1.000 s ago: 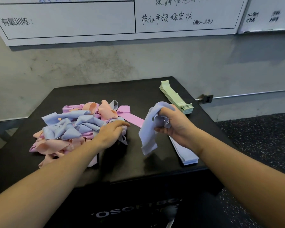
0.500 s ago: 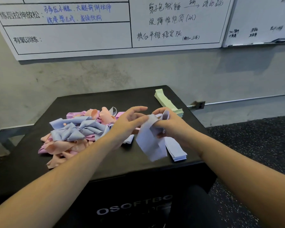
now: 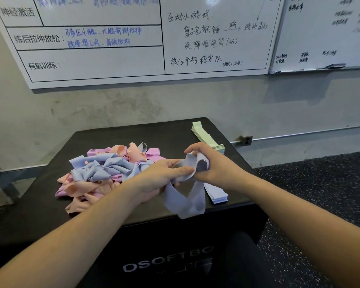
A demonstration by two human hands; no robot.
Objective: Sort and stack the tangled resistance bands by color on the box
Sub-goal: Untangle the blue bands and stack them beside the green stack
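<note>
A tangled pile of blue, pink and peach resistance bands [image 3: 104,173] lies on the left half of the black box [image 3: 175,129]. Both hands hold one blue band [image 3: 185,201] above the box's front edge; its loop hangs open below them. My left hand [image 3: 164,176] pinches the band's top from the left. My right hand [image 3: 210,163] grips the same top from the right, fingers curled round it. A flat stack of blue bands [image 3: 216,194] lies just right of the hanging loop, partly hidden by my right hand. A stack of green bands [image 3: 206,138] sits at the box's far right corner.
A concrete wall with two whiteboards [image 3: 133,42] rises right behind the box. Speckled dark floor [image 3: 320,183] lies to the right. A wall socket [image 3: 246,140] sits just past the green stack. A metal frame [image 3: 0,177] stands at the left.
My left hand left the tangled pile, moved right and took hold of the blue band held by my right hand. The band now hangs as an open loop. The camera tilted up.
</note>
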